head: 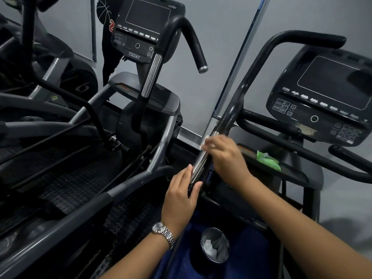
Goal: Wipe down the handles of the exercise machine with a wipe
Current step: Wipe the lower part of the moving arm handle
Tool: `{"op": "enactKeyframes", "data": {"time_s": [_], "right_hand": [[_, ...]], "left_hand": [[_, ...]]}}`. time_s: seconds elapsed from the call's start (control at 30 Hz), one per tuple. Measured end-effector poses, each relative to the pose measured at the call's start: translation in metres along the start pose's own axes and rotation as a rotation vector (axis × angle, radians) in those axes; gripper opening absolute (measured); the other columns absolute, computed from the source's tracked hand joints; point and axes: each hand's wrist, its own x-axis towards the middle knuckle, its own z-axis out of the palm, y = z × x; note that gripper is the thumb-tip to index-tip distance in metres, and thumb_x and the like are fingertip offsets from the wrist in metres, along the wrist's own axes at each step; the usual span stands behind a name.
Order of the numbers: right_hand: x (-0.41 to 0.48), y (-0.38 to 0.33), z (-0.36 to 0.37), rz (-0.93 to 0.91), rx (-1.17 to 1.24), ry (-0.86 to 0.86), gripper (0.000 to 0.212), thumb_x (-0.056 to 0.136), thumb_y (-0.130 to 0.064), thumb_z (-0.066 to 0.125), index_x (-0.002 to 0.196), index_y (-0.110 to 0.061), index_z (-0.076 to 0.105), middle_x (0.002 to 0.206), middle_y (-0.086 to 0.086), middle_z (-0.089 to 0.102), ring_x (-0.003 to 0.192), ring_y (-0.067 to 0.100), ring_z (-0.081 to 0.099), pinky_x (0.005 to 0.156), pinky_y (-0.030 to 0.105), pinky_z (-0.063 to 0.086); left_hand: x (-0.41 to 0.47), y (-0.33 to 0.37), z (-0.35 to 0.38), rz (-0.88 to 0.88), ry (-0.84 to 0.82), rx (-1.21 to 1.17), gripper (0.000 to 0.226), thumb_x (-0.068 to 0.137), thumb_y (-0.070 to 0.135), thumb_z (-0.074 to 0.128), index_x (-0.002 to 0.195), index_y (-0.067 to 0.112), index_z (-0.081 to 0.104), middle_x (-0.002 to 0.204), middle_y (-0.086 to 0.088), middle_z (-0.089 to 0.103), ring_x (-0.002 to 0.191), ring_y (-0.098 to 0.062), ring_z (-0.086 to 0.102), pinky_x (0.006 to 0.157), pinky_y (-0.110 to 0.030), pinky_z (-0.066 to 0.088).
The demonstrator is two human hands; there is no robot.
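Person is standing between two exercise machines and working on the long handle (231, 115) of the one on their right. The right grip (223, 156) is gripping a white wipe (205, 142), fingers curling over the bar. It is pressing the wipe onto the handle at the top of the chrome section (199, 166), just under the black upper part. A bit of wipe is poking out past the fingertips on the far side.

The left grip (181, 190) is sitting just below the right grip, not touching it. It is pinching the lower end of the chrome section between the thumb and fairly straight fingers lying along the bar. A metal wristwatch (162, 231) is showing on the wrist behind the left grip.

To the right of the right grip, near but apart, a crumpled green thing (268, 160) is lying on the machine's tray (291, 172); cannot tell what it is. Beyond it the console (322, 97) is facing the person.

Below both grips a round bin (215, 244) is holding crumpled white stuff. Well off to the left of the left grip, the second machine is showing its own handle (153, 75) and a console marked 750AT (145, 27)
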Motion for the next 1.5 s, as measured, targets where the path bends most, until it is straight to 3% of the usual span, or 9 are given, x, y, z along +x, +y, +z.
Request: {"op": "enactKeyframes", "data": {"time_s": [0.1, 0.27, 0.43, 0.6, 0.77, 0.97, 1.17, 1.3, 1.5], "right_hand": [[-0.007, -0.006, -0.005, -0.141, 0.046, -0.123, 0.025, 0.088, -0.006, 0.05, 0.094, -0.011, 0.074, 0.1, 0.001, 0.07, 0.097, 0.018, 0.065, 0.085, 0.035, 0.048], [0.015, 0.014, -0.003, 0.053, -0.017, -0.011, 0.024, 0.076, 0.008, 0.066, 0.087, -0.012, 0.073, 0.095, -0.001, 0.072, 0.093, 0.018, 0.068, 0.094, 0.039, 0.044], [-0.002, -0.005, -0.005, -0.092, 0.051, -0.132, 0.032, 0.084, -0.005, 0.044, 0.091, -0.013, 0.074, 0.101, -0.001, 0.073, 0.101, 0.015, 0.067, 0.098, 0.04, 0.045], [0.014, 0.03, -0.015, 0.106, -0.024, 0.077, 0.028, 0.079, 0.007, 0.059, 0.094, -0.013, 0.073, 0.103, -0.001, 0.073, 0.105, 0.015, 0.066, 0.102, 0.035, 0.036], [-0.002, 0.009, 0.0, -0.014, 0.012, -0.028, 0.033, 0.075, 0.013, 0.065, 0.099, -0.009, 0.073, 0.108, 0.002, 0.072, 0.109, 0.017, 0.064, 0.099, 0.038, 0.043], [0.007, 0.031, -0.011, 0.151, -0.042, 0.164, 0.036, 0.08, 0.01, 0.054, 0.105, -0.009, 0.072, 0.113, 0.003, 0.071, 0.111, 0.015, 0.064, 0.094, 0.037, 0.046], [-0.018, 0.0, -0.001, 0.028, 0.143, 0.021, 0.047, 0.072, 0.021, 0.061, 0.109, -0.007, 0.071, 0.117, 0.005, 0.068, 0.117, 0.019, 0.06, 0.098, 0.037, 0.049], [-0.026, -0.001, -0.022, 0.315, 0.595, -0.031, 0.042, 0.078, 0.02, 0.059, 0.106, -0.008, 0.073, 0.113, 0.004, 0.07, 0.112, 0.012, 0.063, 0.096, 0.031, 0.051], [-0.018, 0.0, -0.05, 0.751, 0.976, 0.038, 0.022, 0.086, 0.003, 0.064, 0.081, -0.017, 0.072, 0.079, -0.002, 0.072, 0.072, 0.008, 0.065, 0.065, 0.018, 0.048]], "left_hand": [[0.0, 0.001, 0.0, 0.004, -0.003, 0.008, 0.053, 0.091, 0.035, 0.049, 0.135, 0.004, 0.047, 0.125, -0.007, 0.059, 0.116, -0.012, 0.051, 0.104, -0.009, 0.029], [0.0, 0.0, -0.002, 0.008, -0.006, 0.0, 0.054, 0.093, 0.038, 0.049, 0.136, 0.005, 0.046, 0.127, -0.005, 0.057, 0.118, -0.009, 0.048, 0.104, -0.005, 0.026], [-0.001, -0.001, -0.001, 0.012, -0.008, -0.001, 0.054, 0.092, 0.037, 0.048, 0.136, 0.006, 0.046, 0.127, -0.006, 0.058, 0.119, -0.009, 0.048, 0.104, -0.006, 0.027], [0.001, -0.002, 0.0, 0.024, 0.002, 0.004, 0.054, 0.093, 0.039, 0.048, 0.136, 0.006, 0.047, 0.126, -0.004, 0.058, 0.118, -0.009, 0.05, 0.104, -0.009, 0.029], [0.0, -0.001, -0.001, 0.01, -0.004, -0.002, 0.055, 0.093, 0.04, 0.048, 0.136, 0.007, 0.046, 0.128, -0.004, 0.057, 0.12, -0.009, 0.05, 0.104, -0.01, 0.03], [0.0, -0.001, 0.0, 0.029, 0.013, 0.0, 0.054, 0.092, 0.038, 0.049, 0.135, 0.005, 0.047, 0.126, -0.004, 0.058, 0.118, -0.011, 0.052, 0.104, -0.012, 0.032], [0.0, 0.001, -0.001, 0.011, -0.003, 0.014, 0.055, 0.092, 0.041, 0.047, 0.136, 0.007, 0.047, 0.127, -0.003, 0.058, 0.119, -0.01, 0.051, 0.103, -0.014, 0.034], [0.001, 0.002, -0.003, -0.026, 0.012, -0.057, 0.055, 0.09, 0.042, 0.051, 0.137, 0.014, 0.046, 0.128, 0.005, 0.053, 0.122, -0.007, 0.048, 0.104, -0.021, 0.038], [0.032, 0.032, -0.016, -0.083, 0.063, -0.208, 0.052, 0.084, 0.038, 0.067, 0.13, 0.02, 0.053, 0.123, 0.011, 0.052, 0.119, -0.004, 0.047, 0.102, -0.02, 0.038]]}}
